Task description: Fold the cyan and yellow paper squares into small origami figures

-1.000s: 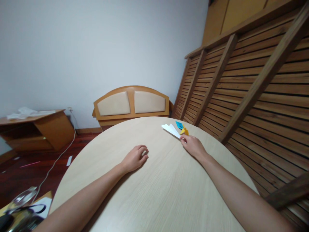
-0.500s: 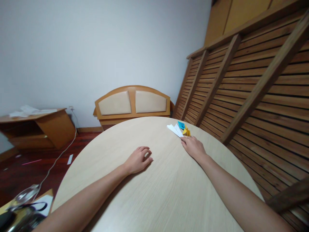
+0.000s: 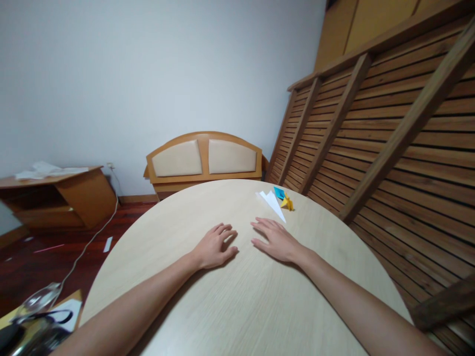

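Note:
My left hand (image 3: 217, 247) rests on the pale round table (image 3: 237, 306), fingers apart and holding nothing. Opposite it, my right hand (image 3: 274, 240) is also open, its fingers pointing left. Just beyond the right hand lies a white folded paper plane (image 3: 273, 203), its narrow tip toward me. Behind the plane sits a small blue folded paper piece (image 3: 279, 193). A yellow folded paper figure (image 3: 287, 202) stands to the right of the plane, close to the blue piece.
A wooden slatted panel (image 3: 371, 133) leans along the right side. Past the table's far edge stands a headboard (image 3: 205, 155). To the left are a low cabinet (image 3: 85, 198), a cable (image 3: 91, 241) on the floor, and clutter near the lower-left corner.
My right hand has let go of the white paper plane and moved left and toward me. The plane lies flat on the table. My left hand has spread its fingers slightly.

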`<action>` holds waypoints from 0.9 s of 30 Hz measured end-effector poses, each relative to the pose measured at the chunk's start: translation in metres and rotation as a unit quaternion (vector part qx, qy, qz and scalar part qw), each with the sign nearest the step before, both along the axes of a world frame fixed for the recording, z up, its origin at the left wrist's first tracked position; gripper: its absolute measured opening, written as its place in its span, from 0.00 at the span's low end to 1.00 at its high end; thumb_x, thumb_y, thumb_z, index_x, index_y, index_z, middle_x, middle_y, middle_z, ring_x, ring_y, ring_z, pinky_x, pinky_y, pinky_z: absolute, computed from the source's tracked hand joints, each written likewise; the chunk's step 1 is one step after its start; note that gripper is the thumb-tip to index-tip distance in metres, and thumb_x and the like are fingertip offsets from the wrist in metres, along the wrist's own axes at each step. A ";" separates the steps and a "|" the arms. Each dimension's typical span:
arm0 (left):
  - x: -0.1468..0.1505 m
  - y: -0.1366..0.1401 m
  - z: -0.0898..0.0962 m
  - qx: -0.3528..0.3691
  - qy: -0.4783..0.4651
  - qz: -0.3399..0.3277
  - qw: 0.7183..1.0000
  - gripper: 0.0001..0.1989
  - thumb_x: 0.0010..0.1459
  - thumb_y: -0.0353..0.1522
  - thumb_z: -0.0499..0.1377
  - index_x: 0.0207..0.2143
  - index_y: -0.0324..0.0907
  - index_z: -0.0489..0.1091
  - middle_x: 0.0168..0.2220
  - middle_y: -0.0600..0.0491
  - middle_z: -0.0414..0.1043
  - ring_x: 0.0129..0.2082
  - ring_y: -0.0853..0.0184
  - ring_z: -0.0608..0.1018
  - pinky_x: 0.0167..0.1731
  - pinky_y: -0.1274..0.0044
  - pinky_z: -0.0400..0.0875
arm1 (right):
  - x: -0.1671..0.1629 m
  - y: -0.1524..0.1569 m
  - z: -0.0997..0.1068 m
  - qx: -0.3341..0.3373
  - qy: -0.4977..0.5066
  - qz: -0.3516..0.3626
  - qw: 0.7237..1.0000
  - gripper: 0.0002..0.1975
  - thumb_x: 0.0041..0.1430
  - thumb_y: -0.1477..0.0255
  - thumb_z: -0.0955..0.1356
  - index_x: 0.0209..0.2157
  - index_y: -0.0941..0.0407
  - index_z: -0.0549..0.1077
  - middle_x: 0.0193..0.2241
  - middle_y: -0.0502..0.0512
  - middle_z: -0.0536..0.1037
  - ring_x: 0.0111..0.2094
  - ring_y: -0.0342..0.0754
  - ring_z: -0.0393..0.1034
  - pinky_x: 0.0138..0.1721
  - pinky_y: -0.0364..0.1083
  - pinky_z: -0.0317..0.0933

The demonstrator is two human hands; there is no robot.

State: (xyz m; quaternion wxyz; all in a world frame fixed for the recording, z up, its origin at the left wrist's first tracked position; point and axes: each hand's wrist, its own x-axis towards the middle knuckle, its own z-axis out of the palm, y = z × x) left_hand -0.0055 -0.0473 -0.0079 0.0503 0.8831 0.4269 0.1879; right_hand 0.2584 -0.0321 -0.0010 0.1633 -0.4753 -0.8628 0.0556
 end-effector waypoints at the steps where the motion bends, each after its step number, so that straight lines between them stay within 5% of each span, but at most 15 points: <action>1: 0.000 0.000 0.000 -0.001 0.009 -0.001 1.000 0.27 0.62 0.45 0.55 0.59 0.40 0.66 0.61 0.41 0.64 0.63 0.53 0.64 0.64 0.60 0.56 | -0.004 -0.003 -0.001 -0.025 -0.005 0.012 1.000 0.34 0.63 0.48 0.60 0.64 0.52 0.62 0.67 0.59 0.56 0.67 0.57 0.49 0.66 0.57 0.43; 6: -0.001 0.001 -0.003 -0.013 0.045 0.008 0.999 0.30 0.62 0.47 0.54 0.61 0.40 0.65 0.64 0.41 0.60 0.65 0.50 0.61 0.64 0.59 0.55 | -0.009 -0.009 -0.003 -0.101 -0.023 0.029 0.994 0.40 0.62 0.43 0.58 0.67 0.52 0.56 0.69 0.58 0.49 0.69 0.60 0.40 0.67 0.60 0.36; 18: -0.001 0.003 -0.007 0.003 0.045 -0.003 0.999 0.29 0.61 0.46 0.56 0.60 0.39 0.66 0.63 0.40 0.62 0.64 0.50 0.63 0.63 0.59 0.58 | -0.009 -0.007 -0.004 -0.079 -0.026 0.031 0.996 0.38 0.62 0.46 0.61 0.65 0.54 0.61 0.68 0.61 0.54 0.68 0.62 0.46 0.66 0.61 0.42; 20: 0.001 0.001 0.006 0.027 0.023 -0.020 0.999 0.27 0.61 0.44 0.57 0.58 0.39 0.67 0.60 0.41 0.66 0.61 0.53 0.67 0.62 0.60 0.61 | -0.009 -0.007 0.005 -0.027 -0.013 0.046 0.998 0.33 0.62 0.50 0.64 0.61 0.55 0.67 0.64 0.63 0.63 0.64 0.61 0.56 0.63 0.60 0.50; 23: -0.001 -0.017 0.049 0.131 -0.101 -0.043 0.985 0.21 0.64 0.40 0.55 0.57 0.43 0.65 0.57 0.45 0.69 0.56 0.59 0.73 0.57 0.64 0.69 | -0.009 -0.020 0.042 0.118 0.071 0.086 0.987 0.15 0.66 0.63 0.64 0.48 0.55 0.77 0.51 0.59 0.77 0.53 0.55 0.69 0.57 0.57 0.60; 27: -0.019 -0.055 0.109 0.281 -0.331 -0.060 0.899 0.22 0.70 0.43 0.46 0.63 0.50 0.53 0.60 0.50 0.63 0.58 0.61 0.70 0.56 0.61 0.70 | 0.001 -0.059 0.104 0.287 0.260 0.090 0.918 0.11 0.67 0.67 0.65 0.46 0.54 0.75 0.44 0.57 0.79 0.46 0.52 0.72 0.51 0.54 0.66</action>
